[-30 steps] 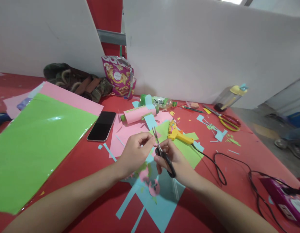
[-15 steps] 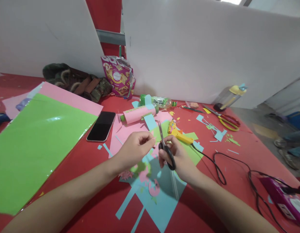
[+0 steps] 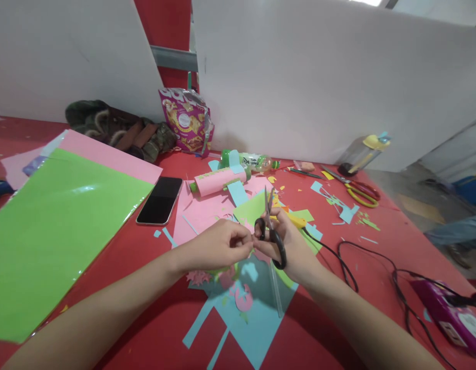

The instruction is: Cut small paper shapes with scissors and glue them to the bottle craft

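My right hand (image 3: 293, 252) is closed around a pair of black-handled scissors (image 3: 278, 245). The blades point up and away from me and stand a little apart. My left hand (image 3: 218, 242) is pinched, and its fingertips meet those of the right hand. Whatever small thing may sit between them is hidden. Under both hands lie sheets and scraps of blue paper (image 3: 256, 329), along with pink cut-outs (image 3: 243, 298). A clear glue stick (image 3: 275, 290) rests on the blue sheet. Partly behind the right hand is a yellow glue gun (image 3: 298, 221).
Beyond the hands lies a pink-wrapped roll (image 3: 216, 181) beside a green bottle (image 3: 253, 162). A phone (image 3: 159, 200) and a large green sheet (image 3: 68, 231) are to the left. Red-and-yellow-handled scissors (image 3: 363, 194), a black cord (image 3: 395, 272) and a purple power strip (image 3: 449, 318) occupy the right.
My left hand has lowered slightly and moved right to meet the right hand's fingertips. The scissor blades have spread apart and shifted a little to the right.
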`<state>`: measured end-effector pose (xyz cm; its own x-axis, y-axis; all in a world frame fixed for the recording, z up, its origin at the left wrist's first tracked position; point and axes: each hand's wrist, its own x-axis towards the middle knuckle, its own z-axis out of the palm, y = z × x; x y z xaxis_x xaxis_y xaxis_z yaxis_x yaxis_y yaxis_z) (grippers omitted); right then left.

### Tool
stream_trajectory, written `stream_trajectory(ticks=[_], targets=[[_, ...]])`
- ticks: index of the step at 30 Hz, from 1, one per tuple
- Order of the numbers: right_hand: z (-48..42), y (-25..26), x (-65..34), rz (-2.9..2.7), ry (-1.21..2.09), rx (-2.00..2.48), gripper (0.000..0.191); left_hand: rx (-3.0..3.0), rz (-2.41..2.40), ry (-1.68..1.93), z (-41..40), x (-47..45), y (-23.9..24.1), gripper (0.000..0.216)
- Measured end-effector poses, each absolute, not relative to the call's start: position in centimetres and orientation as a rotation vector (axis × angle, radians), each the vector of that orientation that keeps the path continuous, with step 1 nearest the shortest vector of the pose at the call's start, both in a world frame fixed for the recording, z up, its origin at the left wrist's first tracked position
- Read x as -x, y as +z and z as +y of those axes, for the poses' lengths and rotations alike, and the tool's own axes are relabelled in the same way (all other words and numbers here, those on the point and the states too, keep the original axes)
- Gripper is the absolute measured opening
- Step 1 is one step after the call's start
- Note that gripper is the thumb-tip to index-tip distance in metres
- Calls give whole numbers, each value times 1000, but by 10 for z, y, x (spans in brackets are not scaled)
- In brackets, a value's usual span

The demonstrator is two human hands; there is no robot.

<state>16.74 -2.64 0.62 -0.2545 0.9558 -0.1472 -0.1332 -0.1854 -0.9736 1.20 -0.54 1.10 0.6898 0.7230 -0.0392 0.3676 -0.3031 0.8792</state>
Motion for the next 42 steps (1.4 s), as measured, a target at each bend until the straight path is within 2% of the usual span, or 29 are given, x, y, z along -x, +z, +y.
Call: stream_trajectory(ticks=[15,32,42], targets=[[-27,5,-167,-1248,1538,1150,47,-2040,873,379,0,-8,14,18],[-26,-3,-170,-1308,1591,1029,47,-2097,798,334,0,-9,9,23],[-25,1,-167,-1115,1388,1086,43,-2002,916,473,1,-13,4,23]])
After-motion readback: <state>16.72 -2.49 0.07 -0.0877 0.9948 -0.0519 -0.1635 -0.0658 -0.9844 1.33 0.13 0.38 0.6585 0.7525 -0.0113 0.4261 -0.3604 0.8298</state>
